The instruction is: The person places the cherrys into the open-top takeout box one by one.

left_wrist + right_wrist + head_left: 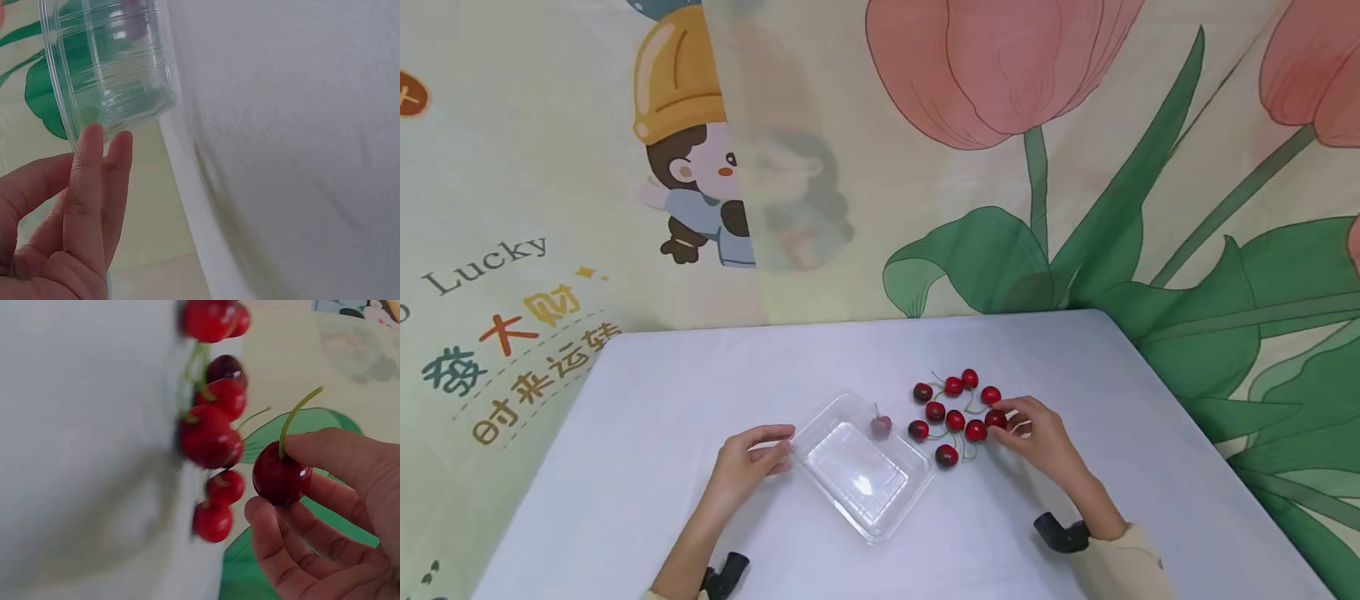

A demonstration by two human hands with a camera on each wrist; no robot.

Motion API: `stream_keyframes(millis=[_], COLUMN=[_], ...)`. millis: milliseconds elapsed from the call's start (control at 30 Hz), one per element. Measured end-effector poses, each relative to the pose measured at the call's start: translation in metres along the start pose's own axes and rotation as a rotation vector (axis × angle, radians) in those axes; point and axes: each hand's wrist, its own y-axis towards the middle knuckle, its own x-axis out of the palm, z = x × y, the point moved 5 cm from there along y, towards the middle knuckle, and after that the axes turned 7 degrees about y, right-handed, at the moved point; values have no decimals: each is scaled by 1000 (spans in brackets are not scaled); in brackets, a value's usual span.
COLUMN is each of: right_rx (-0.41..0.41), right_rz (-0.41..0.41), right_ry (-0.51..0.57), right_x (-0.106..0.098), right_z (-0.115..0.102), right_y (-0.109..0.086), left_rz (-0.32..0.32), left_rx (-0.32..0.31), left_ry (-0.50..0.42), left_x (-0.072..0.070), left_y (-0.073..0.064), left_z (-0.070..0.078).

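A clear plastic container [857, 467] sits on the white table, with one cherry [881, 427] inside near its far corner. My left hand [751, 457] is at the container's left corner; in the left wrist view the thumb and fingers pinch the rim [59, 94]. Several dark red cherries [955, 420] with green stems lie in a loose group right of the container. At that group's right side, my right hand [1037, 433] pinches one cherry [281, 475] between thumb and fingertips. Its stem points up past the thumb in the right wrist view.
The white-covered table [647, 467] ends at a back edge against a printed backdrop [820, 167] with tulips and a cartoon figure. Black wrist mounts [1062, 533] sit on both forearms.
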Motion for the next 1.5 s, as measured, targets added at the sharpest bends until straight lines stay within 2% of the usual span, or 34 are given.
stream_keyframes(millis=[133,300,400,633,833,1000,1167,1233,1500], right_rx=[-77,-152,-224,-348,-364,-388,-404,-416,-381], right_rz=[-3,-47,-83,-215,-390,-563,-696,-722,-770], right_ry=[28,73,88,100,124,63,34,33,-2], right_x=[3,15,24,43,67,103,134,143,168], right_z=[-24,-62,-88,-143,-178,-191,-192,-191,-185], right_y=[7,16,21,37,43,41,37,35,34], left_rz=[10,7,9,16,33,56,60,56,47], left_rx=[17,43,55,69,70,64,55,52,54], left_ry=[8,-3,-7,-18,-53,-45,-5,-4,2], left_x=[-1,-1,-2,-3,-2,-2,-1,-1,0], left_y=[-2,-6,-8,-10,-10,-12,-13,-13,-16], left_z=[2,3,3,5,7,5,5,6,6])
